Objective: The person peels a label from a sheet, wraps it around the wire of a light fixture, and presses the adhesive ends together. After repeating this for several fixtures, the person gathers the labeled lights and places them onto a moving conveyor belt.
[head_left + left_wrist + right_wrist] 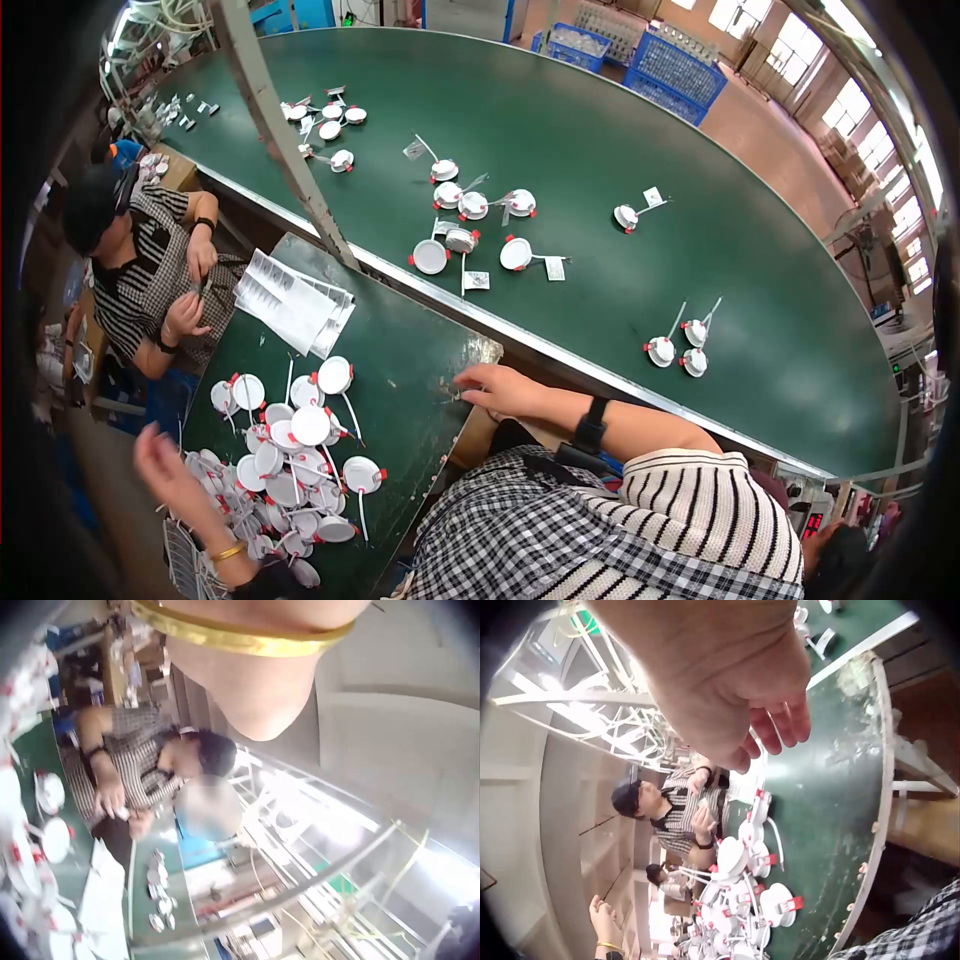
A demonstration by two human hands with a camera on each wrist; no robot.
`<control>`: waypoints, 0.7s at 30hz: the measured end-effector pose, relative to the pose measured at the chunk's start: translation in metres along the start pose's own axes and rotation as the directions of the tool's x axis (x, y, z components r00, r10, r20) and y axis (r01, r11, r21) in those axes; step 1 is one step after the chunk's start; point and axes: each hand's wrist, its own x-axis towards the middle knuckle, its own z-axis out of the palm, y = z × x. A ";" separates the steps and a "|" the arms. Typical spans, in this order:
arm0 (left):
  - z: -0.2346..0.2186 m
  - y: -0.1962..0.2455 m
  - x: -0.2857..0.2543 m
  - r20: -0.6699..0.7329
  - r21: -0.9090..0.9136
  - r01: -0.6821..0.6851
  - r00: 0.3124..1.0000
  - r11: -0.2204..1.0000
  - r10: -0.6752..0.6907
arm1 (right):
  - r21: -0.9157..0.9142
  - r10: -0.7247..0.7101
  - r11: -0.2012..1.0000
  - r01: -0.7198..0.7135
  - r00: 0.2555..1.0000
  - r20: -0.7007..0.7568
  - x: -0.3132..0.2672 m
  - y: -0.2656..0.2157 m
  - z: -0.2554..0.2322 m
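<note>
A pile of white round downlights [283, 433] with red clips and trailing white cables covers the near left part of the small green table [400, 410]. At the pile's left side my left hand [170, 480] is raised with nothing in it, its fingers loosely bent. The left wrist view shows only the wrist and heel of that hand, below a gold bangle [247, 634]. My right hand [503, 390] hovers by the table's right corner, also holding nothing. Its relaxed fingers [784, 724] show in the right wrist view. One downlight [363, 475] lies at the pile's right edge.
White printed sheets [295, 302] lie at the table's far side. Beyond runs a wide green conveyor [570, 130] with scattered downlights [515, 253], some with tags. A metal post [280, 130] rises between. Another person [150, 250] sits at the left, working with both hands.
</note>
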 end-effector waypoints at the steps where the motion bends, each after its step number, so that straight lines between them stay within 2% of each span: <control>1: 0.039 0.043 -0.012 0.171 -0.034 0.166 0.973 0.986 -0.158 | -0.022 0.006 1.000 -0.006 1.000 -0.014 -0.001 0.017 -0.007; 2: 0.078 0.070 -0.027 0.310 -0.022 -0.035 0.950 0.999 0.040 | -0.043 0.011 0.999 -0.012 1.000 -0.028 -0.002 0.031 -0.017; 3: 0.118 0.089 -0.046 0.479 -0.188 0.010 0.874 0.982 0.082 | 0.006 0.059 0.998 -0.059 0.998 -0.030 -0.004 0.039 -0.029; 4: 0.152 0.119 -0.063 0.609 -0.169 0.115 0.793 0.979 0.012 | 0.057 0.105 0.993 -0.103 0.994 -0.033 -0.006 0.047 -0.041; 5: 0.192 0.129 -0.076 0.705 -0.229 0.000 0.690 0.973 0.166 | 0.062 0.146 0.988 -0.144 0.989 -0.022 -0.006 0.056 -0.053; 6: 0.227 0.139 -0.089 0.767 -0.233 0.024 0.619 0.972 0.168 | 0.069 0.147 0.987 -0.143 0.988 -0.055 -0.006 0.067 -0.064; 8: 0.287 0.144 -0.106 0.794 -0.250 0.075 0.587 0.965 0.160 | 0.013 0.200 0.980 -0.200 0.973 -0.112 -0.007 0.087 -0.089; 9: 0.313 0.147 -0.110 0.826 -0.194 0.178 0.560 0.965 0.063 | 0.029 0.196 0.981 -0.194 0.975 -0.108 -0.006 0.096 -0.101; 10: 0.337 0.146 -0.112 0.852 -0.135 0.279 0.522 0.951 -0.032 | 0.084 0.266 0.963 -0.257 0.956 -0.120 -0.005 0.105 -0.113; 12: 0.380 0.137 -0.118 0.857 -0.116 0.251 0.514 0.961 -0.031 | 0.164 0.386 0.916 -0.366 0.915 -0.115 -0.001 0.114 -0.135; 14: 0.413 0.129 -0.118 0.900 -0.019 0.172 0.433 0.985 -0.058 | 0.117 0.326 0.944 -0.307 0.923 -0.206 0.009 0.145 -0.138; 15: 0.428 0.122 -0.118 0.901 -0.100 0.113 0.432 0.989 0.042 | 0.045 0.304 0.953 -0.301 0.936 -0.180 0.019 0.158 -0.141; 16: 0.447 0.105 -0.121 0.923 -0.061 0.010 0.381 0.998 0.053 | -0.032 0.299 0.951 -0.308 0.940 -0.163 0.029 0.166 -0.147; 17: 0.456 0.110 -0.114 0.936 -0.069 -0.106 0.337 0.992 0.101 | -0.051 0.195 0.976 -0.212 0.953 -0.232 0.040 0.168 -0.151; 18: 0.465 0.111 -0.108 0.940 -0.044 -0.132 0.330 0.990 0.086 | -0.080 0.083 0.991 -0.111 0.953 -0.292 0.053 0.171 -0.154; 19: 0.475 0.107 -0.104 0.910 -0.077 -0.120 0.396 0.990 0.118 | -0.083 0.037 0.994 -0.070 0.937 -0.346 0.063 0.169 -0.160; 20: 0.484 0.113 -0.097 0.817 -0.146 -0.227 0.521 0.963 0.247 | -0.087 -0.013 0.996 -0.023 0.919 -0.395 0.065 0.167 -0.168; 21: 0.485 0.125 -0.089 0.773 -0.163 -0.173 0.590 0.971 0.234 | -0.086 0.011 0.995 -0.051 0.911 -0.412 0.058 0.171 -0.180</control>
